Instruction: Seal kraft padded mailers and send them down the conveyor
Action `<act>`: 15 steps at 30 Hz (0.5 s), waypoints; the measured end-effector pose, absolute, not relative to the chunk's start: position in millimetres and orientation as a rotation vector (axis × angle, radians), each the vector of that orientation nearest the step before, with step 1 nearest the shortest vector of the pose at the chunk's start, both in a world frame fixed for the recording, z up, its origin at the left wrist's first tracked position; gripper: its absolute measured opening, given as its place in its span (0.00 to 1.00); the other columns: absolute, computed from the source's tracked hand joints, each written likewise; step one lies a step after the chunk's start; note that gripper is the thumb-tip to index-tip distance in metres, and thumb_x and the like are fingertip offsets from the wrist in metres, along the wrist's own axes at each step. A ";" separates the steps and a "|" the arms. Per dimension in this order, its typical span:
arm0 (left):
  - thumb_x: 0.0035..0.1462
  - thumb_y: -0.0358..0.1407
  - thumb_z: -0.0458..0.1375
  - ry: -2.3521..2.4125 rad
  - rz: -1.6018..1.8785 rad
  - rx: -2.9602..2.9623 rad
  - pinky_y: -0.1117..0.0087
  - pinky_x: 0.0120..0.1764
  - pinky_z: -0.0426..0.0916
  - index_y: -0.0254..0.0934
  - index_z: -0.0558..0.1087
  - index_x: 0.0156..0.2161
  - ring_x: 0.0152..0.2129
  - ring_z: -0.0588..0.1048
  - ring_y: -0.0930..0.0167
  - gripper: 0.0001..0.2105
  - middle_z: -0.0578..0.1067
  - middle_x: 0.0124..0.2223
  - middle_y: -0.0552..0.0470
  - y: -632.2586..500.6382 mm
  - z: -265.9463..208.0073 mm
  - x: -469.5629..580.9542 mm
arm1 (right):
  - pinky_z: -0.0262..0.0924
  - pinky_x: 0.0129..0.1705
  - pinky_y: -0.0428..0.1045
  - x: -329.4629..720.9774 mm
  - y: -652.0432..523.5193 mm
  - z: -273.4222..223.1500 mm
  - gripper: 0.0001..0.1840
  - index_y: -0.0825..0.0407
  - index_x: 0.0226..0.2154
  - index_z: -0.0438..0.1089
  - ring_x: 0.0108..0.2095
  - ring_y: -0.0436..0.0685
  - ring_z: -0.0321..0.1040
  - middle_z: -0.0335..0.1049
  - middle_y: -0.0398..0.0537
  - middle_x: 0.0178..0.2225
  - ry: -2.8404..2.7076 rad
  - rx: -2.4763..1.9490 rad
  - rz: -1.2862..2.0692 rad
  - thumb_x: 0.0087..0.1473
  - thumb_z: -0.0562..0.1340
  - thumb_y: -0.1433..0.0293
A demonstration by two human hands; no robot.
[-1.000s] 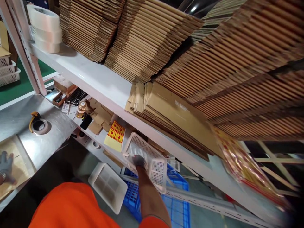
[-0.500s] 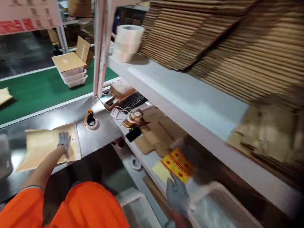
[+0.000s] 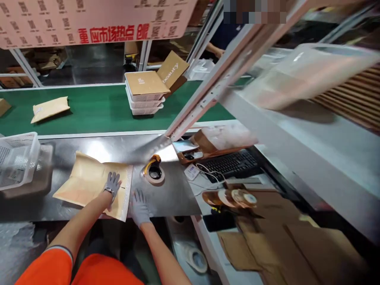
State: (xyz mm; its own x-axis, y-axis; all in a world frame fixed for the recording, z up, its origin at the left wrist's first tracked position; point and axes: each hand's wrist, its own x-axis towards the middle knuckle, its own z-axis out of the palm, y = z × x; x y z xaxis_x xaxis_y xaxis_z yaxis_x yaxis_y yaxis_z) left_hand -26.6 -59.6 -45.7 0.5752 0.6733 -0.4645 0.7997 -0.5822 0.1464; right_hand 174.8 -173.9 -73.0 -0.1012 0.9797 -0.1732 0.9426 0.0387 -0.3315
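left hand [image 3: 112, 184] presses flat on the padded envelope [image 3: 89, 186] near the counter's [image 3: 175, 194] front edge, pinning it; right hand [image 3: 139, 206] rests open just beside (tape roll [image 3: 154, 174] behind).

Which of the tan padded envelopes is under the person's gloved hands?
The tan padded envelope on the shiny steel worktable: left hand rests on it, right hand at its edge. The other envelope lies untouched on the green conveyor belt.

A matt brown paper envelope [image 3: 89, 188] lies on the glossy, smooth metal table [image 3: 175, 194].
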 end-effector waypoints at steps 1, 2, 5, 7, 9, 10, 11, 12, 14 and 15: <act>0.13 0.46 0.90 1.232 -0.532 2.436 0.13 0.73 0.18 0.47 0.49 0.88 0.80 0.19 0.23 0.93 0.28 0.88 0.33 -60.3 -53.4 -25.5 | 0.49 0.85 0.74 168.7 -165.0 -74.5 0.37 0.62 0.77 0.70 0.83 0.83 0.56 0.57 0.68 0.82 -2.243 -2.007 0.593 0.70 0.56 0.72; 0.17 0.49 0.89 1.246 -0.555 2.424 0.14 0.74 0.17 0.45 0.52 0.87 0.81 0.22 0.25 0.89 0.32 0.88 0.32 -61.1 -59.9 -24.5 | 0.46 0.86 0.72 163.9 -158.1 -75.2 0.37 0.61 0.78 0.67 0.84 0.81 0.54 0.55 0.66 0.83 -2.298 -1.969 0.631 0.71 0.56 0.71; 0.12 0.48 0.90 1.206 -0.640 2.466 0.18 0.77 0.18 0.41 0.56 0.87 0.82 0.25 0.25 0.90 0.38 0.88 0.30 -64.3 -72.9 -22.6 | 0.42 0.88 0.68 156.5 -147.6 -73.8 0.38 0.61 0.80 0.63 0.86 0.74 0.49 0.50 0.64 0.85 -2.444 -1.839 0.728 0.71 0.55 0.72; 0.03 0.40 0.90 1.174 -0.635 2.472 0.17 0.78 0.21 0.41 0.55 0.87 0.82 0.24 0.24 0.95 0.37 0.88 0.30 -66.5 -77.3 -21.4 | 0.44 0.88 0.70 156.8 -144.7 -71.1 0.39 0.62 0.80 0.63 0.86 0.73 0.49 0.50 0.66 0.84 -2.499 -1.790 0.771 0.70 0.55 0.74; 0.02 0.34 0.89 1.165 -0.611 2.448 0.18 0.79 0.22 0.42 0.55 0.87 0.82 0.23 0.25 0.95 0.38 0.89 0.32 -68.3 -79.5 -20.5 | 0.47 0.87 0.72 161.0 -139.6 -66.8 0.39 0.62 0.80 0.64 0.85 0.74 0.51 0.52 0.68 0.84 -2.530 -1.762 0.810 0.70 0.56 0.73; 0.05 0.33 0.88 1.166 -0.609 2.442 0.19 0.80 0.22 0.41 0.54 0.87 0.83 0.24 0.27 0.94 0.39 0.89 0.33 -68.9 -80.1 -20.2 | 0.47 0.87 0.72 164.1 -134.7 -64.0 0.39 0.61 0.80 0.64 0.85 0.74 0.52 0.53 0.67 0.84 -2.545 -1.749 0.828 0.70 0.55 0.73; 0.08 0.34 0.89 1.168 -0.609 2.443 0.21 0.80 0.22 0.40 0.54 0.87 0.83 0.26 0.28 0.92 0.39 0.88 0.33 -69.3 -80.6 -20.0 | 0.46 0.87 0.73 167.6 -127.7 -60.8 0.38 0.60 0.80 0.64 0.85 0.74 0.52 0.53 0.65 0.84 -2.561 -1.739 0.839 0.71 0.55 0.73; 0.14 0.38 0.89 1.164 -0.592 2.451 0.24 0.81 0.21 0.38 0.54 0.87 0.84 0.28 0.30 0.88 0.40 0.88 0.33 -69.4 -81.1 -19.8 | 0.45 0.88 0.73 171.1 -118.3 -57.2 0.38 0.59 0.80 0.65 0.85 0.74 0.51 0.54 0.63 0.85 -2.580 -1.733 0.840 0.71 0.54 0.72; 0.33 0.48 0.87 1.173 -0.535 2.462 0.27 0.82 0.20 0.36 0.55 0.86 0.85 0.35 0.34 0.77 0.41 0.88 0.32 -68.4 -82.6 -19.2 | 0.40 0.88 0.75 177.4 -93.0 -50.2 0.37 0.59 0.79 0.66 0.86 0.76 0.48 0.54 0.61 0.85 -2.619 -1.751 0.803 0.72 0.53 0.71; 0.43 0.52 0.83 1.184 -0.523 2.454 0.28 0.82 0.20 0.37 0.57 0.86 0.86 0.38 0.36 0.70 0.42 0.88 0.33 -67.7 -83.7 -18.5 | 0.40 0.88 0.76 179.9 -78.1 -47.1 0.37 0.59 0.79 0.67 0.86 0.77 0.47 0.54 0.61 0.85 -2.635 -1.770 0.769 0.73 0.53 0.71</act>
